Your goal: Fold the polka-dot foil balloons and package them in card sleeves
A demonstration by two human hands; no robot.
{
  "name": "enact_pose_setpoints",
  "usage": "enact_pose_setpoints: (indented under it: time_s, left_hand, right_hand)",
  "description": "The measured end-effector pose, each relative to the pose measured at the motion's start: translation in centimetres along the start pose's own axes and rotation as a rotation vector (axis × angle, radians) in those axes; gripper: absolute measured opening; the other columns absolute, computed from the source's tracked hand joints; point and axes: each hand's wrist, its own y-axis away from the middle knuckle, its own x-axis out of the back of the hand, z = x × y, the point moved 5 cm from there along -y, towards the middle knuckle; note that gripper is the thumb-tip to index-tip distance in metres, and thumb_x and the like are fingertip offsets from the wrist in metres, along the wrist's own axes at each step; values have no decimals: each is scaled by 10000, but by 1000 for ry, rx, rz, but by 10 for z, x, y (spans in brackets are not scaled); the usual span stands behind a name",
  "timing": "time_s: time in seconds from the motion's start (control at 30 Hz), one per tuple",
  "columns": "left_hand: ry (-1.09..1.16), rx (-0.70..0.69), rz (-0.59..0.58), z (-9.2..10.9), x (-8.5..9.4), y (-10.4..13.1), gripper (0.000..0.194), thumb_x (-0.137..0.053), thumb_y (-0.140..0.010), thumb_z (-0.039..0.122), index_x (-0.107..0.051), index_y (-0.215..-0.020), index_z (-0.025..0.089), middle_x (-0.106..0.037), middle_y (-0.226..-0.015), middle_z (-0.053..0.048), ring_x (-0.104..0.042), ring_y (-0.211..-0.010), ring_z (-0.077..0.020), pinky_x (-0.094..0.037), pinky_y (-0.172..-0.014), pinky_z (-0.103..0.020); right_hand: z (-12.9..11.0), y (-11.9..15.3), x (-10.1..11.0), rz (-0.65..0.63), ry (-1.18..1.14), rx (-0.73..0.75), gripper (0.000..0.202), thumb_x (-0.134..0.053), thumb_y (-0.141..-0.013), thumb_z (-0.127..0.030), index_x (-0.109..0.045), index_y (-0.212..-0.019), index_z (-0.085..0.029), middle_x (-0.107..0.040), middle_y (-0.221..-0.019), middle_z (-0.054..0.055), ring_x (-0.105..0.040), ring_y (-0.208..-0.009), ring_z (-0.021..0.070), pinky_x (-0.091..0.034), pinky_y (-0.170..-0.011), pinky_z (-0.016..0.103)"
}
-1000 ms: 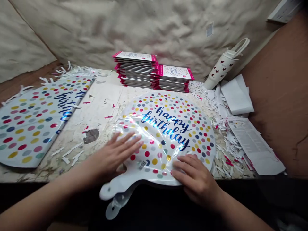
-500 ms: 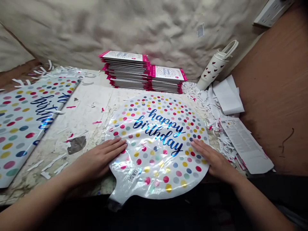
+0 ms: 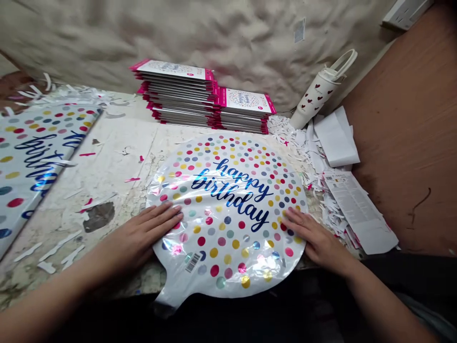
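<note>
A flat, round foil balloon (image 3: 228, 214) with coloured dots and blue "happy birthday" lettering lies before me on the worktable. Its neck points toward me and hangs over the front edge, with a small barcode beside it. My left hand (image 3: 157, 228) rests flat on the balloon's left side, fingers stretched out and close together. On the right side lies my right hand (image 3: 314, 233), its fingers extended over the dots and the thumb near the rim. At the far left more dotted foil balloons (image 3: 39, 157) lie folded over.
Stacked pink-edged packets (image 3: 182, 93) stand against the back wall, a lower stack (image 3: 243, 112) beside them. A white tumbler (image 3: 316, 97) with hearts leans at the back right. Paper shreds (image 3: 285, 133), a folded white sheet (image 3: 335, 138) and a printed card (image 3: 360, 209) lie along the right.
The view has shifted slightly, so the stacks and left balloons sit further left. Both hands remain on the balloon, whose surface looks a little smoother and whose barcode shows more clearly.
</note>
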Motion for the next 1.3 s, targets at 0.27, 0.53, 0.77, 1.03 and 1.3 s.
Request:
enact_pose_setpoints:
  time_s: [0.27, 0.53, 0.77, 1.03, 1.3]
  left_hand:
    - [351, 595, -100, -64, 25, -41, 433, -253, -931, 383, -621, -972, 158, -696, -880, 3, -645, -800, -166, -502, -707, -253]
    - [-125, 710, 200, -53, 31, -77, 472, -304, -890, 427, -535, -1153, 112, -607, -1082, -191, -541, -1046, -329, -403, -867, -452]
    - [-146, 438, -29, 3, -13, -56, 678, -304, -880, 535, -319, -1383, 82, -304, -1438, -182, -274, -1324, -310, -268, -1043, -464]
    - [-170, 545, -56, -4, -17, -50, 668, -353, -813, 649, -244, -1399, 348, -146, -1502, -124, -118, -1332, -442, -177, -1016, -572]
    - [-157, 567, -116, -5, -14, -54, 672, -334, -811, 652, -293, -1391, 316, -169, -1499, -119, -123, -1334, -440, -170, -1014, -583]
  right_hand:
    - [75, -66, 35, 115, -601, -397, 397, -448, -823, -488, -649, -886, -151, -692, -833, 69, -639, -769, 206, -516, -689, 321]
    - [102, -131, 37, 311, -311, -652, 336, -552, -721, -508, -612, -756, -180, -548, -569, -13, -513, -564, 142, -388, -532, 252]
    - [98, -151, 73, 395, -28, -810, 562, -604, -701, -546, -555, -1053, -110, -629, -927, 182, -572, -892, 335, -425, -741, 455]
    - [-122, -182, -19, 87, 82, 197, 704, -288, -870, -586, -254, -1409, -135, -177, -1499, 103, -114, -1379, 237, -108, -1109, 454]
    - [54, -59, 5, 32, 235, -645, 721, -247, -900, -523, -173, -1421, -31, -167, -1484, 183, -149, -1368, 293, -122, -1090, 499]
